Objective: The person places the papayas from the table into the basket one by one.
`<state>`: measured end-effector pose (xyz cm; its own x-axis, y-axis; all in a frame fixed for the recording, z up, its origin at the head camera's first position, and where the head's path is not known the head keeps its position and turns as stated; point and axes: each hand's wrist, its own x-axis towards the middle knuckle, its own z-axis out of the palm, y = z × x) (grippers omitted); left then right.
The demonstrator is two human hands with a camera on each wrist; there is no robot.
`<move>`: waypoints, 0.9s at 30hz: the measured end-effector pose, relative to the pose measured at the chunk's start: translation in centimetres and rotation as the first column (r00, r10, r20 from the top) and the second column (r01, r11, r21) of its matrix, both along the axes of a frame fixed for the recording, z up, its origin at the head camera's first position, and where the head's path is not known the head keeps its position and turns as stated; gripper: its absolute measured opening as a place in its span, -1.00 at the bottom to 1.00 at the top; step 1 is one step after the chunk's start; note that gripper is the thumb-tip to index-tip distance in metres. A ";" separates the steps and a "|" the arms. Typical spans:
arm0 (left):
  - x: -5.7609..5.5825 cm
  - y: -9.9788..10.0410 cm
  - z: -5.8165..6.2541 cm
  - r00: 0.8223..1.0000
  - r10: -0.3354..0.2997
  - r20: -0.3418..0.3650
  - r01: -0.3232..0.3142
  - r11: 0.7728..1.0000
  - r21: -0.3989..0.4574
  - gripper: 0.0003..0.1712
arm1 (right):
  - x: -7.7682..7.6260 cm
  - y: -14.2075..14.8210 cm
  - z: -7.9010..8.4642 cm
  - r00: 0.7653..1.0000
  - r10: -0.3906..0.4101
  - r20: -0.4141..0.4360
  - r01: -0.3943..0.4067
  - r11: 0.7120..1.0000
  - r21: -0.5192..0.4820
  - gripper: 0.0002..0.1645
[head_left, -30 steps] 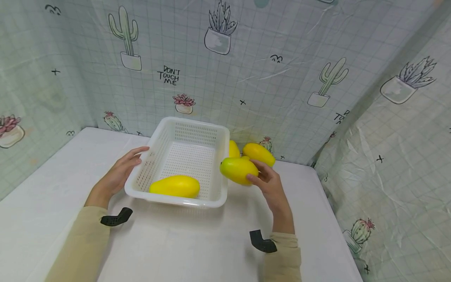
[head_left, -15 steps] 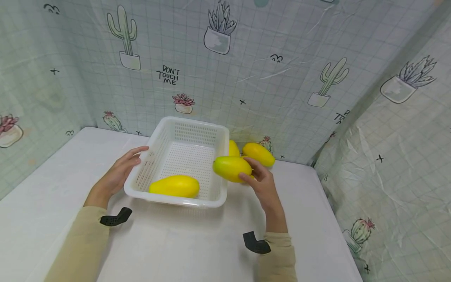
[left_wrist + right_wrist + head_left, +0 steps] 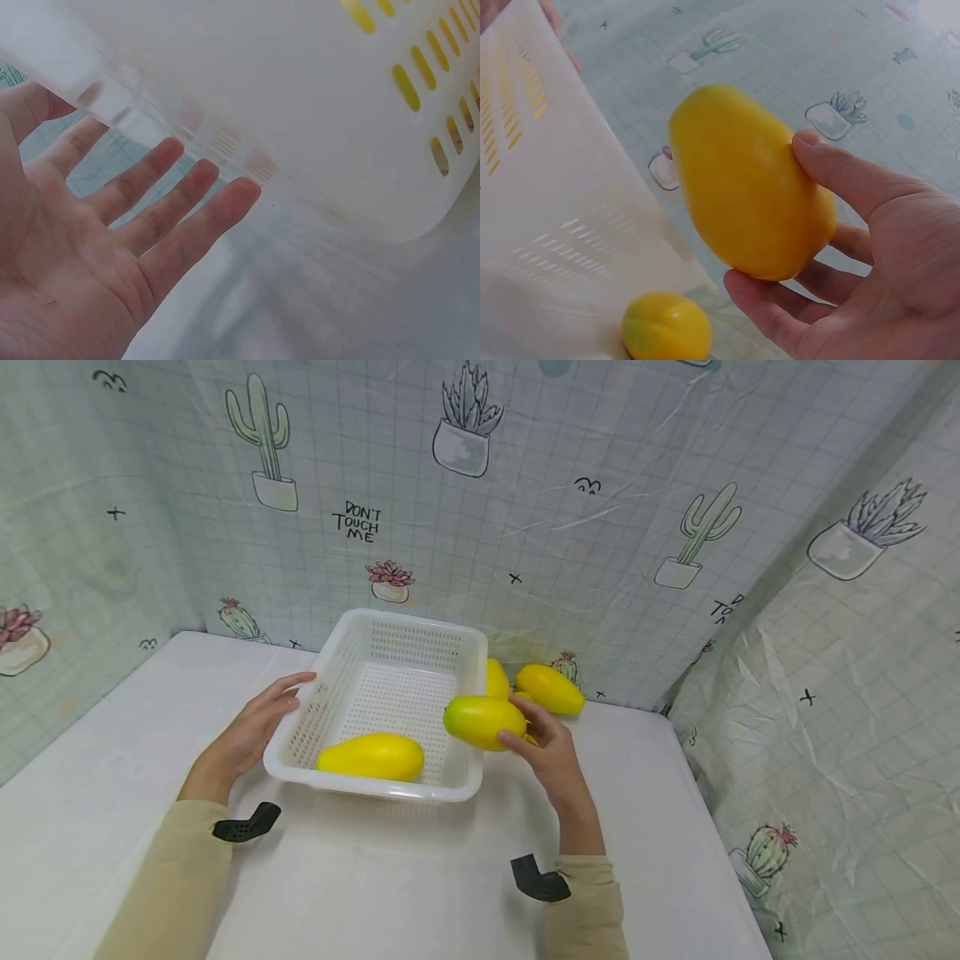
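Observation:
In the head view my right hand (image 3: 551, 752) holds a yellow papaya (image 3: 483, 723) with a greenish end, above the right rim of a white perforated plastic basket (image 3: 405, 693). The right wrist view shows the thumb on one side of this papaya (image 3: 742, 187) and fingertips under its lower end. Another papaya (image 3: 371, 757) lies inside the basket along its near wall. My left hand (image 3: 251, 731) is at the basket's left side. In the left wrist view its fingers (image 3: 199, 221) are nearly straight, with the tips against the outer wall.
More papayas lie right of the basket: one (image 3: 497, 679) partly behind its wall, another (image 3: 550, 688) near the back curtain (image 3: 525, 527). Yellow patches behind the held papaya suggest one more, mostly hidden. A white cloth covers the table (image 3: 390, 877).
My right hand has carried the papaya leftward, from beside the basket to over its right rim. The left hand and the basket have stayed in place.

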<state>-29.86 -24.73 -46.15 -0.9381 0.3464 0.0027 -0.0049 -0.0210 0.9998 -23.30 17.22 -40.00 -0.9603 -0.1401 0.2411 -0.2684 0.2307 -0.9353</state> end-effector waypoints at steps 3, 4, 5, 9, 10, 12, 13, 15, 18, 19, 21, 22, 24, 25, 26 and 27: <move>-0.1 0.0 -0.1 1.000 0.000 -0.001 0.000 1.000 0.002 -0.46 | 0.0 0.0 -0.1 1.000 0.001 0.001 -0.001 1.000 0.012 -0.36; -0.1 -0.1 -0.2 1.000 0.000 -0.002 0.000 1.000 0.002 -0.46 | 0.0 0.0 -0.1 1.000 0.004 0.002 -0.004 1.000 0.016 -0.37; -0.1 -0.1 -0.2 1.000 0.001 -0.002 -0.001 1.000 0.001 -0.47 | 0.0 -0.1 0.0 1.000 0.004 0.010 -0.004 1.000 0.016 -0.37; 0.0 0.1 0.1 1.000 0.000 -0.003 0.000 1.000 -0.003 -0.47 | 0.2 -0.4 0.3 0.999 0.018 0.031 -0.019 1.000 0.022 -0.36; 0.2 0.1 0.2 1.000 0.000 -0.003 0.000 1.000 -0.003 -0.47 | 0.3 -0.5 0.6 0.999 0.022 0.039 -0.022 1.000 0.019 -0.35; 0.4 0.2 0.5 1.000 -0.004 -0.007 0.004 1.000 -0.003 -0.47 | 0.6 -0.8 1.0 0.998 0.030 0.049 -0.031 0.999 0.020 -0.35; 0.5 0.3 0.7 1.000 -0.007 -0.009 0.007 1.000 -0.003 -0.46 | 0.7 -1.0 1.3 0.998 0.034 0.055 -0.036 0.999 0.020 -0.35; 0.7 0.3 1.0 1.000 -0.010 -0.012 0.010 1.000 -0.004 -0.46 | 1.0 -1.2 1.8 0.997 0.040 0.061 -0.041 0.999 0.018 -0.36; 0.9 0.4 1.2 1.000 -0.014 -0.013 0.014 1.000 -0.005 -0.45 | 1.4 -1.5 2.2 0.997 0.040 0.062 -0.042 0.999 0.031 -0.38; 0.9 0.4 1.2 1.000 -0.013 -0.012 0.013 1.000 -0.005 -0.45 | 1.4 -1.5 2.2 0.997 0.041 0.061 -0.043 0.998 0.035 -0.38; 0.9 0.4 1.2 1.000 -0.012 -0.009 0.012 1.000 -0.002 -0.45 | 1.5 -1.6 2.3 0.997 0.039 0.065 -0.041 0.999 0.034 -0.39; 0.8 0.3 1.1 1.000 -0.011 -0.008 0.011 1.000 0.000 -0.45 | 1.5 -1.6 2.3 0.997 0.040 0.068 -0.042 0.999 0.032 -0.39; 0.7 0.3 0.8 1.000 -0.009 -0.006 0.009 1.000 0.004 -0.46 | 1.5 -1.6 2.2 0.996 0.046 0.077 -0.048 0.999 0.025 -0.39; 0.6 0.2 0.7 1.000 -0.008 -0.007 0.008 1.000 0.005 -0.46 | 1.5 -1.6 2.2 0.996 0.050 0.077 -0.052 0.998 0.021 -0.39; 0.5 0.2 0.5 1.000 -0.008 -0.008 0.008 1.000 0.007 -0.46 | 1.5 -1.7 2.2 0.995 0.059 0.077 -0.060 0.998 0.009 -0.39; 0.4 0.2 0.4 1.000 -0.007 -0.010 0.007 1.000 0.009 -0.46 | 1.5 -1.7 2.2 0.995 0.070 0.072 -0.070 0.998 0.003 -0.38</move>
<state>-29.49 -24.58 -45.77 -0.9355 0.3530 0.0153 0.0052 -0.0297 0.9995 -21.84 15.53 -37.80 -0.9631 -0.2085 0.1704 -0.2158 0.2191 -0.9515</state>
